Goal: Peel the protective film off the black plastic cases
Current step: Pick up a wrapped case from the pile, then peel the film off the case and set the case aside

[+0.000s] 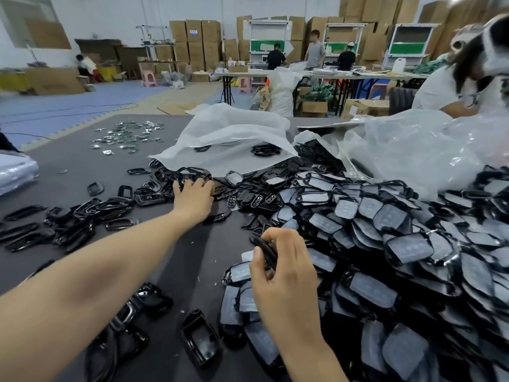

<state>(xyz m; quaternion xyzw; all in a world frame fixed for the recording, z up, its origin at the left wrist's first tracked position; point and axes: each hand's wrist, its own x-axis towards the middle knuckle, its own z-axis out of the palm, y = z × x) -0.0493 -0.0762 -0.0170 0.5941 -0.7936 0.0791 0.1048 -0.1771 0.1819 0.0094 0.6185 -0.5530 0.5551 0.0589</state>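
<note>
Close in, the right hand (283, 271) has thumb and fingers pinched on one black case (266, 252) and holds it edge-up just above the near end of the pile. That pile, the heap of film-covered cases (399, 248), fills the right side of the dark bench (198, 260), each case with a pale grey sheet on its face. The left hand (194, 195) is stretched well away to the far middle of the bench, fingers bent down onto a cluster of bare black shells (82, 213) that spreads off to the left. At this distance I can't tell whether that hand grips one of them or only rests on top. More bare shells lie near the front edge. Behind the left hand lies a crumpled plastic bag (228, 133), and a scatter of shiny metal pieces (129, 136) sits further back to the left.
</note>
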